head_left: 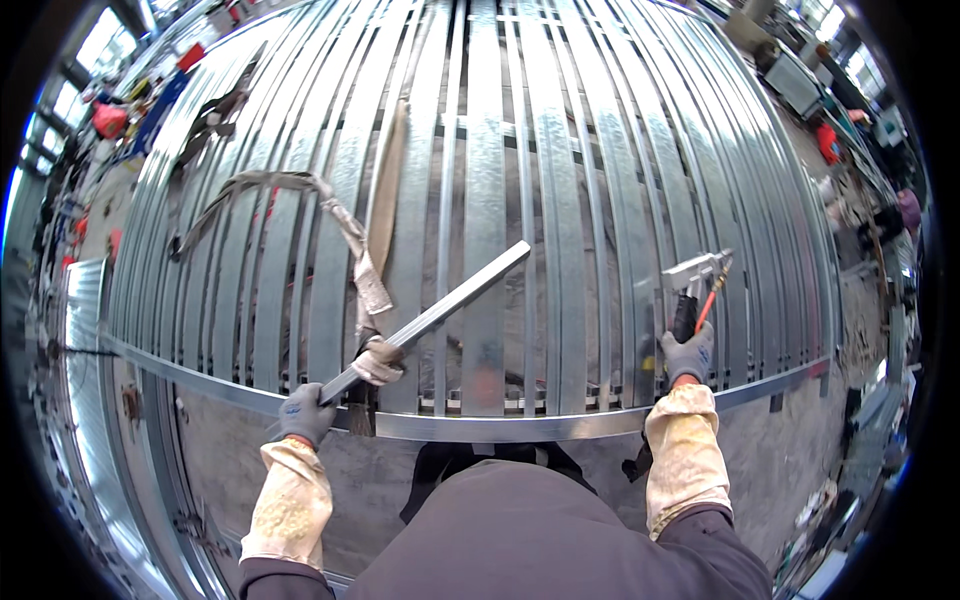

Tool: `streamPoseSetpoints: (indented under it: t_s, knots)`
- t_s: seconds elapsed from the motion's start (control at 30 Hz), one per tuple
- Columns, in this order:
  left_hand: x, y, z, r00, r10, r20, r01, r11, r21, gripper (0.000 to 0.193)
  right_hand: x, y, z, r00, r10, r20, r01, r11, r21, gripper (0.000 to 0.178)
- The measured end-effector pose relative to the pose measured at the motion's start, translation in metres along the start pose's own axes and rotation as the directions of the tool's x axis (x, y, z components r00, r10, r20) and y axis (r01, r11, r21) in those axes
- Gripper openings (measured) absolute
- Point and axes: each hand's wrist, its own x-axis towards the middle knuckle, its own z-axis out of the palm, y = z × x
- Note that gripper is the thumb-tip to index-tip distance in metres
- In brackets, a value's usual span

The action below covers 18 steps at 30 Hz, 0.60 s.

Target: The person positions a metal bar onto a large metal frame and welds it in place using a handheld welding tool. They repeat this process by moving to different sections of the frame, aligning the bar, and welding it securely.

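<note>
In a grey glove, my left hand [306, 411] is closed round the lower end of a straight silver metal bar [460, 295]. The bar slants up and to the right over the slats of a galvanized metal frame [483, 330]. Beside my left hand, a knotted beige webbing strap [369, 290] hangs over the frame's near rail and meets the bar. My right hand [686, 357], also gloved, grips a hand tool [686, 316] by its black handle. Its silver head lies over the right-hand slats, with a thin orange rod or hose alongside; its exact kind cannot be made out.
The frame's near rail [500, 428] runs just ahead of my body. Long metal profiles [98, 400] lie on the left. A dark strap [212, 118] rests on the far left slats. Tools and clutter line both sides, with a red object [828, 143] at right.
</note>
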Motion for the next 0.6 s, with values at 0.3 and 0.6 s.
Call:
streamPoseSetpoints:
  t_s: [0.3,0.6]
  knots:
    - [-0.055,0.039,0.009,0.976,-0.188,0.109,0.213,0.924,-0.316,0.042,-0.02,0.007,0.007,0.979,-0.202,-0.002,0.201,0.973,-0.115,0.078]
    - [-0.074,0.06,0.054,0.962,-0.243,-0.123,0.153,0.856,-0.494,0.043,-0.225,-0.187,0.061,0.318,-0.683,0.658,0.152,0.721,0.676,0.055]
